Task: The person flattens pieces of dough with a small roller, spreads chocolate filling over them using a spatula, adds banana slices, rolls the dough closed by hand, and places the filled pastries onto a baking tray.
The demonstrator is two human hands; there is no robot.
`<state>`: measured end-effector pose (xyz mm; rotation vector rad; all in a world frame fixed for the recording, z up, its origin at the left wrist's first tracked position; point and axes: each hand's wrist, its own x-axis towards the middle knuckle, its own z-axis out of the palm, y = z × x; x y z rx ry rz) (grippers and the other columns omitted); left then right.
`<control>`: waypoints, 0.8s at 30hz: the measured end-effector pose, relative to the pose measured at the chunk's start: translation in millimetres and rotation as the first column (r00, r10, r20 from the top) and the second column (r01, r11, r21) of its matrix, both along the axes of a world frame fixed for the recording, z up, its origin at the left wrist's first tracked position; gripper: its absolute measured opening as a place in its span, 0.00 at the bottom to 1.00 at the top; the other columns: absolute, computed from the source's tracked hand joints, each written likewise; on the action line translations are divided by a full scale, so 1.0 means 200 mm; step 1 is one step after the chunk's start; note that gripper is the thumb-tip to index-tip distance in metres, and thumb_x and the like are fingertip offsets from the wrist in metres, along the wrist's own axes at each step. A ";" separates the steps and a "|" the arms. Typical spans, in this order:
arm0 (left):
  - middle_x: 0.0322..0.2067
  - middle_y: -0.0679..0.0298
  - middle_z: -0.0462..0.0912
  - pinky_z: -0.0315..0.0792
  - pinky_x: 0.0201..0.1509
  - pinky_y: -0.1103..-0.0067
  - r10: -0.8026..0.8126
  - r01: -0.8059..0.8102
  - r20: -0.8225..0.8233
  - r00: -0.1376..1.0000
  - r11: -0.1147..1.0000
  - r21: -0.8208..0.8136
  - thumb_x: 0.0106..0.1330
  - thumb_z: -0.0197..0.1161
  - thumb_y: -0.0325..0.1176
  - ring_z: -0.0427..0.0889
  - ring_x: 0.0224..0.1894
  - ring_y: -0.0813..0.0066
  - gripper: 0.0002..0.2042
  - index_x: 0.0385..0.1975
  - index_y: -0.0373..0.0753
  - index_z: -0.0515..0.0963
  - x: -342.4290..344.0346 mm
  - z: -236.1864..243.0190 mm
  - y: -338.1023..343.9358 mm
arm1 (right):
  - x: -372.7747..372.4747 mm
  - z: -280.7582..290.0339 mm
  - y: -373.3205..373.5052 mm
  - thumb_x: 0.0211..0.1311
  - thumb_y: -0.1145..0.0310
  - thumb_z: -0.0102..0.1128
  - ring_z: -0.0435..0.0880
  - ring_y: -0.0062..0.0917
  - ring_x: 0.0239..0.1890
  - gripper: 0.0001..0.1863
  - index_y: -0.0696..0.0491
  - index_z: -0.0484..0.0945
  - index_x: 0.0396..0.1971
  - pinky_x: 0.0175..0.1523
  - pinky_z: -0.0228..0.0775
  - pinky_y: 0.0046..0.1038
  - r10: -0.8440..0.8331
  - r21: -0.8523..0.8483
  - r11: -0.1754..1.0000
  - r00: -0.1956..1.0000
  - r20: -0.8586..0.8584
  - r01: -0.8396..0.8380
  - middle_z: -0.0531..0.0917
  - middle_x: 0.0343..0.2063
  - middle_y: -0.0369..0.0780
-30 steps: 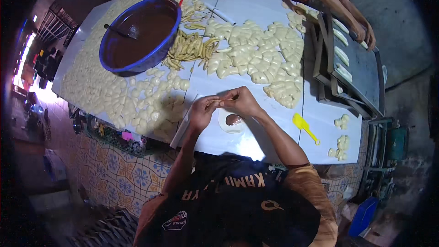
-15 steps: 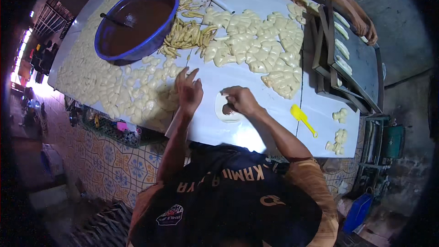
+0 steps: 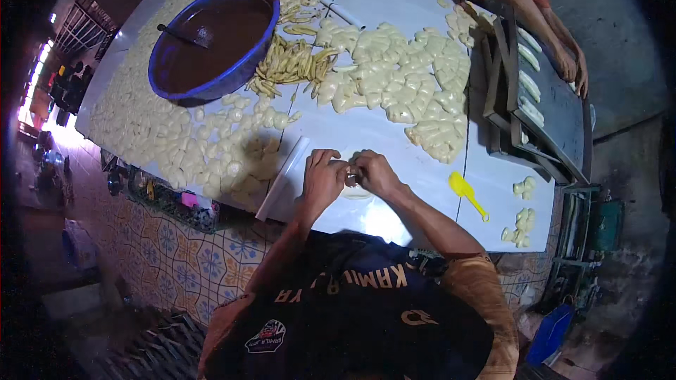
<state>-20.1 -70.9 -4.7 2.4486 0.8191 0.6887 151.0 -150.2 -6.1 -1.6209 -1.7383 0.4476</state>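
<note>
A flat, pale piece of dough (image 3: 358, 194) lies on the white table in front of me, with a dab of brown filling (image 3: 351, 180) on it. My left hand (image 3: 324, 179) bends its fingers around the dough's far left edge, closed on it. On the other side, my right hand (image 3: 377, 173) pinches the same dough near its far edge. The fingertips of both hands almost meet above the filling and hide part of the dough. Left of my left hand lies a white rolling pin (image 3: 283, 179).
A blue basin (image 3: 232, 88) of brown paste stands far left, beside yellowish banana strips (image 3: 292, 63). Many dough pieces (image 3: 415, 74) cover the table. A yellow scraper (image 3: 466, 193) lies right. Stacked trays (image 3: 553, 123) hold long dough pieces; a co-worker's hands (image 3: 572, 70) reach over them.
My left hand has come down and right from above the table onto the dough, closing on its edge. My right hand stays at the dough, its fingers now nearer the left hand.
</note>
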 end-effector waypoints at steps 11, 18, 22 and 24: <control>0.45 0.57 0.77 0.68 0.58 0.63 -0.074 0.071 0.029 0.997 0.995 0.076 0.56 0.70 0.29 0.72 0.53 0.55 0.06 0.33 0.41 0.86 -0.14 0.11 -0.25 | -0.04 0.03 -0.29 0.53 0.79 0.67 0.76 0.41 0.45 0.14 0.57 0.85 0.42 0.49 0.73 0.36 -0.047 0.083 0.996 0.999 0.028 0.044 0.78 0.40 0.44; 0.35 0.60 0.76 0.67 0.49 0.63 0.074 -0.096 0.276 0.958 0.993 0.067 0.50 0.69 0.22 0.72 0.43 0.57 0.05 0.25 0.37 0.80 -0.07 -0.06 -0.22 | -0.11 -0.10 -0.27 0.53 0.82 0.62 0.78 0.45 0.43 0.09 0.57 0.84 0.35 0.50 0.73 0.39 -0.174 0.240 0.947 0.969 -0.173 0.213 0.79 0.37 0.47; 0.38 0.58 0.76 0.65 0.53 0.62 0.111 -0.126 0.194 0.975 0.990 0.068 0.53 0.67 0.24 0.70 0.48 0.56 0.07 0.31 0.39 0.83 0.02 -0.01 -0.14 | -0.04 -0.06 -0.09 0.57 0.82 0.60 0.79 0.40 0.41 0.08 0.56 0.84 0.33 0.47 0.75 0.37 -0.223 0.212 0.943 0.959 -0.175 0.258 0.83 0.37 0.46; 0.43 0.56 0.76 0.63 0.56 0.59 0.084 -0.085 0.015 0.996 0.988 0.132 0.56 0.66 0.26 0.69 0.52 0.55 0.13 0.43 0.43 0.84 0.00 -0.01 -0.15 | 0.00 -0.09 -0.11 0.52 0.85 0.58 0.78 0.42 0.50 0.15 0.55 0.85 0.37 0.54 0.73 0.38 -0.182 0.044 0.981 0.973 -0.145 0.190 0.82 0.41 0.46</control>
